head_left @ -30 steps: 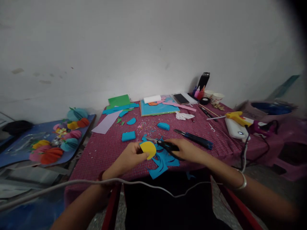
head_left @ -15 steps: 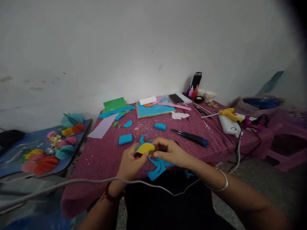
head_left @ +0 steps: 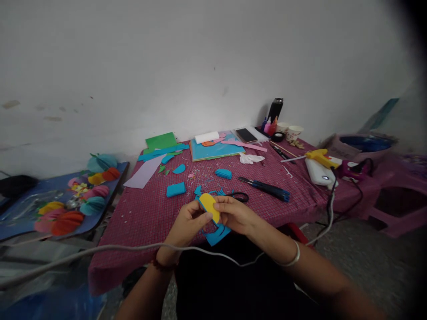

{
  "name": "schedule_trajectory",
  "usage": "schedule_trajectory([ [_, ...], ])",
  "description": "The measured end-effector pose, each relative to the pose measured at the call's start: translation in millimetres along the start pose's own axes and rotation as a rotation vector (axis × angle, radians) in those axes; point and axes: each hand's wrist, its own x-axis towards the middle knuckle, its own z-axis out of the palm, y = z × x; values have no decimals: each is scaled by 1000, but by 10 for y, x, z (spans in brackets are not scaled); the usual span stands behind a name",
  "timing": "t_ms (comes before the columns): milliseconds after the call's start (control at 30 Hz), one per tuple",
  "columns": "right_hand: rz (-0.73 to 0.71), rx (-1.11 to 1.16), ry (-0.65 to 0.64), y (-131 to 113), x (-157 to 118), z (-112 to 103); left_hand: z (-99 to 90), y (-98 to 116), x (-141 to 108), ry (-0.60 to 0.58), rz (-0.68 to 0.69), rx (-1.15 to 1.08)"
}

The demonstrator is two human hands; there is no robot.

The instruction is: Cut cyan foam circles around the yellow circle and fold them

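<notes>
A yellow half-round paper piece point(head_left: 209, 207) with a blue edge behind it is pinched between both hands above the table's front edge. My left hand point(head_left: 189, 223) grips its lower left side, thumb on top. On its right side, my right hand point(head_left: 235, 215) holds it with thumb and fingers. Blue paper scraps point(head_left: 215, 235) lie just below the hands. Black-handled scissors point(head_left: 240, 196) rest behind my right hand, partly hidden. Near them are a folded blue stack point(head_left: 175, 190), a scalloped blue stack point(head_left: 223, 174) and a blue half-round point(head_left: 179, 169).
A utility knife point(head_left: 267, 188) lies right of the hands. Farther right are a yellow glue gun point(head_left: 320, 157) and a white power bank point(head_left: 319, 173). Paper sheets, a phone point(head_left: 246, 135) and cups stand behind. A white cable point(head_left: 133, 247) crosses in front. Paper ornaments point(head_left: 67, 222) sit at left.
The yellow piece has turned from lying nearly flat to a steep slant. My right hand has moved closer around it, and the scissors' handle now shows more.
</notes>
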Motion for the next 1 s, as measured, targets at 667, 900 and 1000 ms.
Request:
schedule_trajectory([
  [667, 7, 16, -9, 129, -23, 23, 39, -13, -18, 58, -52, 23],
  [900, 4, 159, 158, 96, -12, 74, 44, -57, 1, 315, 329, 263],
  [1000, 30, 220, 178, 95, -10, 101, -8, -66, -13, 216, 351, 364],
])
